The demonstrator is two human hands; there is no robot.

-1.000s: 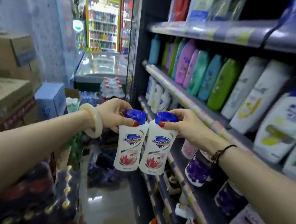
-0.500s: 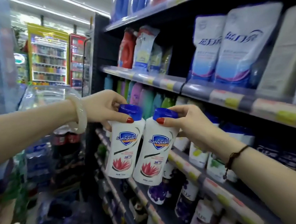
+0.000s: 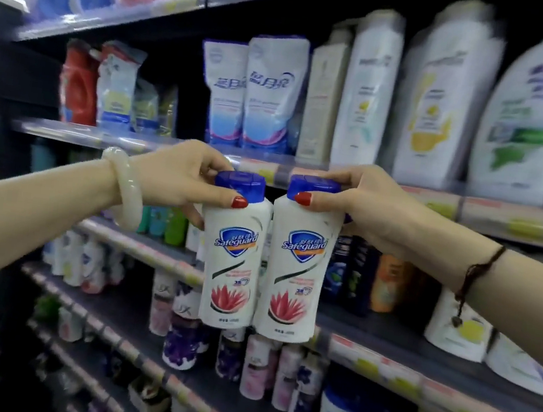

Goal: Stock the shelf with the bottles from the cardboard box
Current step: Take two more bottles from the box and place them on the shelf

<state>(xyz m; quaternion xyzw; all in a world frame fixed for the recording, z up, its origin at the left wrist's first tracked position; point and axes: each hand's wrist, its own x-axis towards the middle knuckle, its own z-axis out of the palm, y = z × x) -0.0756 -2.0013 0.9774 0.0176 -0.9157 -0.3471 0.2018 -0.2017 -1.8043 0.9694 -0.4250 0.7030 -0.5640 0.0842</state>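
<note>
Two bottles in the air, one per hand, both in front of the dark multi-tier store shelf.

My left hand has its grip pinched on the blue flip cap of the left white plastic Safeguard bottle with the pink lotus print: thumb on the front of the shoulder just under the cap, fingers over the top and behind. A pale jade-coloured bangle sits on that wrist.

My right hand mirrors it: grip closed on the blue cap of the right white plastic Safeguard bottle with the same lotus print, thumb at the cap's lower edge, fingers wrapped over and behind. A dark cord bracelet is on that wrist.

Both bottles hang upright, labels facing me, sides touching or nearly so around shoulder height. Neither base rests on anything; the bases hang level with the front edge of the shelf tier that carries dark and orange bottles.

Tier above: white and blue refill pouches and tall white shampoo bottles. Tier below: small purple and pink bottles. The cardboard box is out of view.
</note>
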